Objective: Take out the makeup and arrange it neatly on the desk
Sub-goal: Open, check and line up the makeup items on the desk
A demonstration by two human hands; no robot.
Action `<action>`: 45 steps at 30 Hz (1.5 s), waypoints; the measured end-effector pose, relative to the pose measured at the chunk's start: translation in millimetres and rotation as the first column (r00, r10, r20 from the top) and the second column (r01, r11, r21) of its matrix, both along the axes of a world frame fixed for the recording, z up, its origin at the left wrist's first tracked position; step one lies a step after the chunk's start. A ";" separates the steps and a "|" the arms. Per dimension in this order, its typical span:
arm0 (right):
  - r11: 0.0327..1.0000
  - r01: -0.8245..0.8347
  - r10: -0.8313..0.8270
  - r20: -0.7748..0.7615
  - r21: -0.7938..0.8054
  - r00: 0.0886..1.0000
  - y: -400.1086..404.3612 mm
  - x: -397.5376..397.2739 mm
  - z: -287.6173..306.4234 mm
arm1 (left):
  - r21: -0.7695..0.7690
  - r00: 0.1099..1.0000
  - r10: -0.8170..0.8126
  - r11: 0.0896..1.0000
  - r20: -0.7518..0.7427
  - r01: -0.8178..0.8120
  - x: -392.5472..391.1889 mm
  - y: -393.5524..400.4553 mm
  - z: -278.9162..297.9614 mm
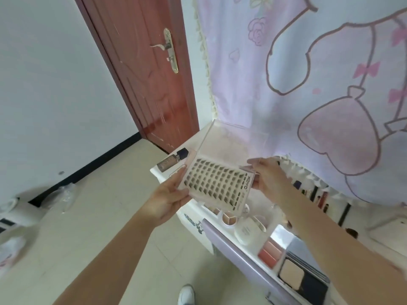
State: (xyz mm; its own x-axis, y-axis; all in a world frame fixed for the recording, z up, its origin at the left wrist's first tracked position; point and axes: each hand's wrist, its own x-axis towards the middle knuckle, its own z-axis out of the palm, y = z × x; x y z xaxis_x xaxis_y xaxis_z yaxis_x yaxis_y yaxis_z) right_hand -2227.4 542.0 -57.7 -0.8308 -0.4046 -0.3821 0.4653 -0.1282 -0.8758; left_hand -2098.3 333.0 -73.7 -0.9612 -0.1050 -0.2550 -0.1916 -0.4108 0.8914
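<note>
Gripping the lash case [217,183] above crowded compacts [245,232], both hands [169,194] clamp its ends.

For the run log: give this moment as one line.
hands: left and right hold lash tray | lid: open | place: above desk

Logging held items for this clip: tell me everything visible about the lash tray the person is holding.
The lash tray is a flat, pale pink rectangular case, plastic by its look, with rows of dark lash clusters on a white card and "XOYO" printed along one edge. Its clear lid stands open, hinged at the far side. It is held tilted above the desk edge, the left hand gripping its near left edge and the right hand its right edge.
</note>
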 end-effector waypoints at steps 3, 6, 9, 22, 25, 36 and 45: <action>0.997 0.043 -0.044 0.019 0.068 0.999 -32.1 -16.3 -16.1 | -0.156 0.987 -0.112 0.979 0.117 0.129 -21.3 -48.4 -5.1; 0.985 0.123 -0.128 0.035 0.118 0.991 -74.0 -38.0 -29.0 | -0.443 0.949 -0.220 0.844 0.227 0.302 -64.1 -101.5 -6.8; 0.957 0.238 -0.244 0.017 0.166 0.970 -119.8 -66.4 -37.3 | -0.583 0.909 -0.314 0.697 0.275 0.417 -117.1 -147.2 -12.5; 0.836 0.279 -0.276 -0.078 0.472 0.958 -209.5 -211.5 -66.9 | -0.637 0.865 -0.399 0.591 0.302 0.495 -297.7 -220.3 -66.2; 0.804 0.304 -0.315 -0.067 0.511 0.947 -212.7 -224.7 -95.4 | -0.636 0.852 -0.417 0.572 0.318 0.518 -312.8 -223.5 -89.3; 0.594 0.336 -0.356 -0.137 0.731 0.925 -216.3 -230.4 -167.6 | -0.618 0.702 -0.526 0.366 0.479 0.696 -340.2 -220.8 -140.0; 0.372 0.156 -0.135 -0.113 0.915 0.984 -212.6 -233.8 -177.4 | -0.698 0.643 -0.493 0.095 0.587 0.710 -344.2 -214.7 -143.0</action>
